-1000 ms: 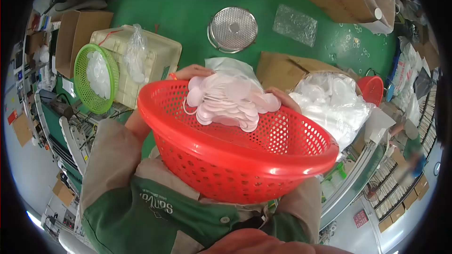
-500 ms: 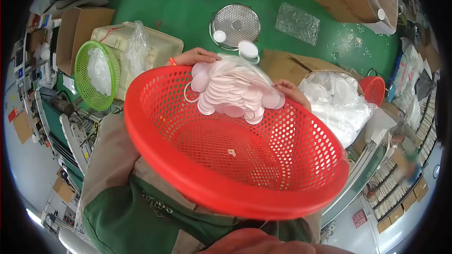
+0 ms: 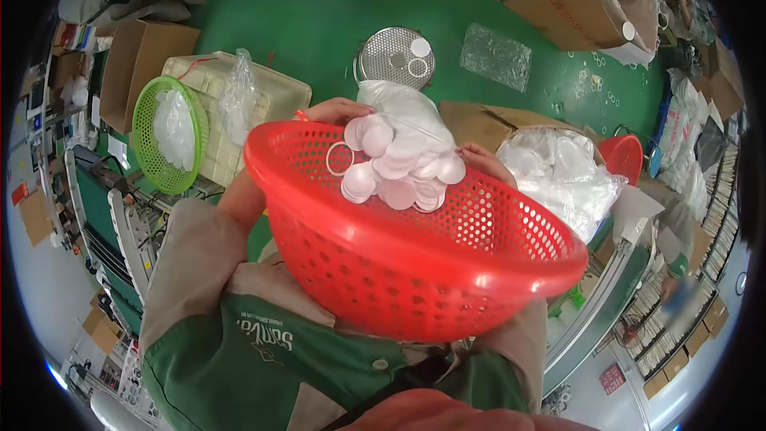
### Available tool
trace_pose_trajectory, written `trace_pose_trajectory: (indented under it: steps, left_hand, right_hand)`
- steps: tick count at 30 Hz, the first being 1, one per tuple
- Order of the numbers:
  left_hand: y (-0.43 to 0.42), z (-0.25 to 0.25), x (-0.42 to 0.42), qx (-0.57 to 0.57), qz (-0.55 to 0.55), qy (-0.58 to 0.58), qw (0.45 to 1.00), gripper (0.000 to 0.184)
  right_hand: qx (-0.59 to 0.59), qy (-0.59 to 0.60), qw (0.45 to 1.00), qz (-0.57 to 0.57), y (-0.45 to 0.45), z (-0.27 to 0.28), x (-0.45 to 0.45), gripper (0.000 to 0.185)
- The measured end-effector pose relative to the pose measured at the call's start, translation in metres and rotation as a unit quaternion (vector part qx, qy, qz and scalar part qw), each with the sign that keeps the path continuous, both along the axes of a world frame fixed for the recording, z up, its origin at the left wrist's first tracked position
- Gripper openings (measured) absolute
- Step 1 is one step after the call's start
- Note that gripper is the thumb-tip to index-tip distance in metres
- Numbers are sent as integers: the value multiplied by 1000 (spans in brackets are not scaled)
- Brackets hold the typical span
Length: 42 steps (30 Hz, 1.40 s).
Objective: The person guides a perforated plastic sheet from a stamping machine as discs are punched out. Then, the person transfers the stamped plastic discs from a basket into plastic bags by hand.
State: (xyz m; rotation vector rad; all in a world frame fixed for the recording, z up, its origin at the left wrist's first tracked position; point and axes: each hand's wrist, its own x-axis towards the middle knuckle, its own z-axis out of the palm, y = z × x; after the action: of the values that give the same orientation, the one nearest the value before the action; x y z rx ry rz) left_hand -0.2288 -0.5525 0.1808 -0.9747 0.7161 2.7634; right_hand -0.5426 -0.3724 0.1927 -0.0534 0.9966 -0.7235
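logo (image 3: 270, 335) kinda reading "SanVa" on green shirt (image 3: 199, 367), left hand (image 3: 339, 110) and right hand (image 3: 487, 162) gripping red basket (image 3: 399, 279), pale discs (image 3: 396, 193) between them

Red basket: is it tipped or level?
Tipped forward: the red basket shows its near outer wall, and pale discs heap at its far rim.

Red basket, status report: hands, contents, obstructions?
Left hand and right hand at far rim. Red basket tilted, pale discs bunched between hands, by whitish plastic bag. No obstruction visible.
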Motion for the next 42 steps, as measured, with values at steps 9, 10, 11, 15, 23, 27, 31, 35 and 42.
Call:
trace_pose_trajectory:
  steps: [9, 10, 11, 15, 23, 27, 31, 35, 42]
  left_hand:
    - [32, 6, 15, 251, 69, -59, 964, 34]
    - [29, 32, 11, 219, 71, -71, 971, 29]
    - [30, 35, 13, 194, 68, -64, 976, 28]
    - [51, 15, 36, 135, 68, -50, 987, 27]
    - [72, -25, 69, 98, 91, -66, 989, 24]
    - [82, -39, 75, 87, 102, -77, 988, 23]
    - [94, -55, 87, 64, 139, -91, 984, 22]
    - [104, -75, 102, 21, 202, -117, 972, 20]
    - [152, -129, 116, -103, 384, -253, 882, 19]
  right_hand:
    - [28, -31, 995, 87, 25, -65, -2, 16]
    - [25, -36, 995, 89, 26, -68, -1, 16]
    - [26, -36, 995, 91, 28, -69, -1, 17]
    - [31, -38, 994, 99, 31, -68, 1, 17]
    - [46, -43, 993, 98, 35, -58, 11, 19]
    - [60, -51, 993, 91, 35, -46, 15, 20]
    - [63, -45, 993, 90, 32, -33, 19, 21]
    - [53, -32, 994, 91, 19, -18, 26, 22]
    - [-57, 103, 993, -24, 1, 96, 74, 23]
